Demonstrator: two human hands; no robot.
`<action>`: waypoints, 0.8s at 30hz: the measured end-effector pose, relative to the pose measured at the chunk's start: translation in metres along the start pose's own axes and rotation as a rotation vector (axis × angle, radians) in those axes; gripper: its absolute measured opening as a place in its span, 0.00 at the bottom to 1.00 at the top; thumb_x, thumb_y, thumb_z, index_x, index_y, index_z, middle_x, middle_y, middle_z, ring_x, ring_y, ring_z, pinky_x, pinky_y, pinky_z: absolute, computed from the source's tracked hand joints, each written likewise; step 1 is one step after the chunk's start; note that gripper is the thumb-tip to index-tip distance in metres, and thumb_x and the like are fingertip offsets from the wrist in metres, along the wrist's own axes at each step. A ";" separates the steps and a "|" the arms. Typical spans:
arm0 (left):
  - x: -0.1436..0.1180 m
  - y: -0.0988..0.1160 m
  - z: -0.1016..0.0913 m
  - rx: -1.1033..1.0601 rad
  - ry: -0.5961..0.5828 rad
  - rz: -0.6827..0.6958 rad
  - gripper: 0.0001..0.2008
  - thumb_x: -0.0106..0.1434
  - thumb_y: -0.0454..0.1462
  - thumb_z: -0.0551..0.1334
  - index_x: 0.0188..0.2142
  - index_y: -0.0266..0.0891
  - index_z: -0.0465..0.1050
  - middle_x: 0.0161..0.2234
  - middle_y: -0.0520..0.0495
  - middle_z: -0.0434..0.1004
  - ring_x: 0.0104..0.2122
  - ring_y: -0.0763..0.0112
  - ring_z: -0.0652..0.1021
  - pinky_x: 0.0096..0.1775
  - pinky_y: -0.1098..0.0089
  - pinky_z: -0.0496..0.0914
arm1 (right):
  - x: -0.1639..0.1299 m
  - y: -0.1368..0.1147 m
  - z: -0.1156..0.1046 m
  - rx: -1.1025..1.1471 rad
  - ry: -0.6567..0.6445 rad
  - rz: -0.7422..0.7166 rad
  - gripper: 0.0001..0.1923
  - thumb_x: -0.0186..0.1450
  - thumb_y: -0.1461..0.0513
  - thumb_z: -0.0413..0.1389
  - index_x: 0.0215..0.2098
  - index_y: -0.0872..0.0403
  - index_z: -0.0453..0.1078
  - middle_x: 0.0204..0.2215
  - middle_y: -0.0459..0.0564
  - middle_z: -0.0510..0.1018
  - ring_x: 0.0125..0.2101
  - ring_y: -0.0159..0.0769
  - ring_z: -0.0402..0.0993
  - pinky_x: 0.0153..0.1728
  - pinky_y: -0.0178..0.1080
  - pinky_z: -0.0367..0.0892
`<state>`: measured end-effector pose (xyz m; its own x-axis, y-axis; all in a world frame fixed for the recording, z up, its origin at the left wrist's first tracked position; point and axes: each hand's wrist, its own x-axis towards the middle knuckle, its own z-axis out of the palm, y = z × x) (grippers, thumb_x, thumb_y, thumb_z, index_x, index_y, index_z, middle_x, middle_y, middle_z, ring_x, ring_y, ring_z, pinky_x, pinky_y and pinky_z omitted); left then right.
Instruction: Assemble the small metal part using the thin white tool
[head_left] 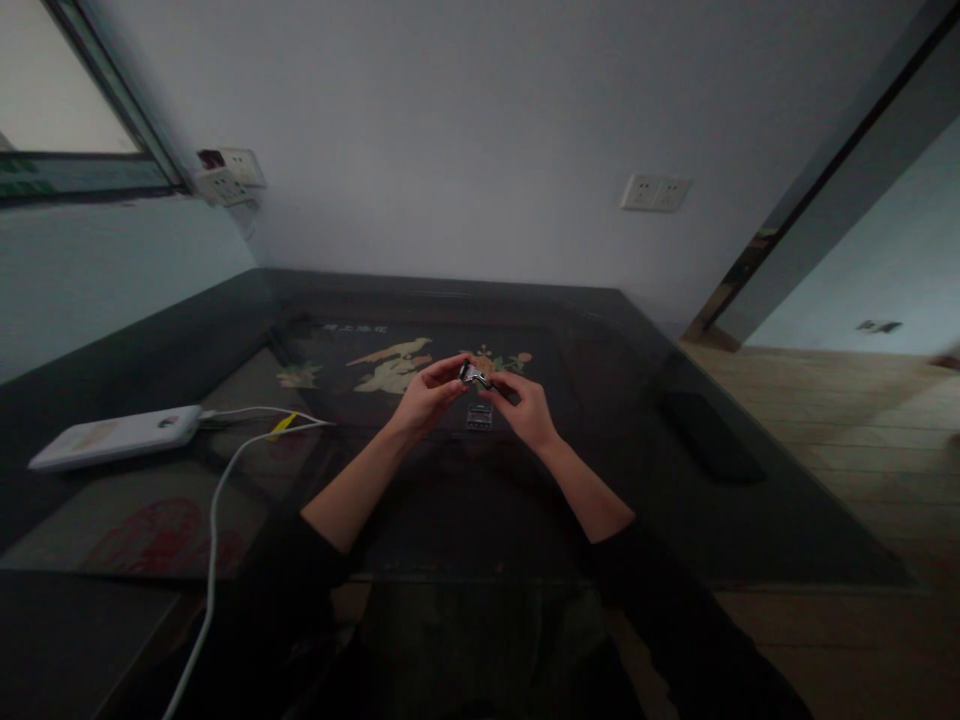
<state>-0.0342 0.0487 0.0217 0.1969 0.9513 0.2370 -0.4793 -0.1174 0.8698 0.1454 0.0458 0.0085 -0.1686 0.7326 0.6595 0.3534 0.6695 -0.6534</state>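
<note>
Pinching a small metal clip [475, 376] between them, the left hand [426, 396] and right hand [528, 408] are meeting above the table [675, 480].

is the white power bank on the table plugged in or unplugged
Plugged in: a white cable runs from the end of the power bank across the table.

Both arms wear dark, near-black long sleeves, pushed up so the forearms show bare below the elbows; the cloth bunches loosely at each cuff. The left hand [426, 398] and right hand [528, 410] are bare, without gloves, rings or a watch
</note>
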 end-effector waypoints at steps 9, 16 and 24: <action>-0.001 0.001 0.003 0.020 -0.013 0.024 0.21 0.44 0.35 0.73 0.41 0.43 0.78 0.42 0.47 0.79 0.45 0.67 0.77 0.51 0.66 0.68 | 0.001 -0.003 -0.002 -0.046 -0.038 -0.045 0.10 0.62 0.57 0.59 0.42 0.50 0.76 0.39 0.49 0.81 0.39 0.41 0.77 0.42 0.43 0.71; 0.002 -0.003 0.000 0.070 0.008 0.076 0.21 0.43 0.33 0.73 0.39 0.42 0.79 0.41 0.47 0.80 0.44 0.67 0.77 0.53 0.64 0.66 | 0.001 0.000 -0.003 -0.077 -0.046 -0.084 0.10 0.63 0.58 0.59 0.43 0.50 0.76 0.39 0.50 0.81 0.40 0.42 0.77 0.43 0.45 0.71; 0.003 -0.002 -0.004 0.210 0.026 0.121 0.21 0.43 0.33 0.73 0.40 0.41 0.79 0.42 0.46 0.80 0.45 0.65 0.77 0.53 0.62 0.66 | 0.001 0.000 -0.004 -0.099 -0.056 -0.072 0.10 0.63 0.58 0.59 0.43 0.49 0.76 0.40 0.50 0.81 0.41 0.42 0.77 0.44 0.44 0.71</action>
<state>-0.0358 0.0525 0.0189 0.1253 0.9337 0.3355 -0.3093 -0.2845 0.9074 0.1490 0.0464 0.0106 -0.2467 0.6910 0.6795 0.4272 0.7069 -0.5638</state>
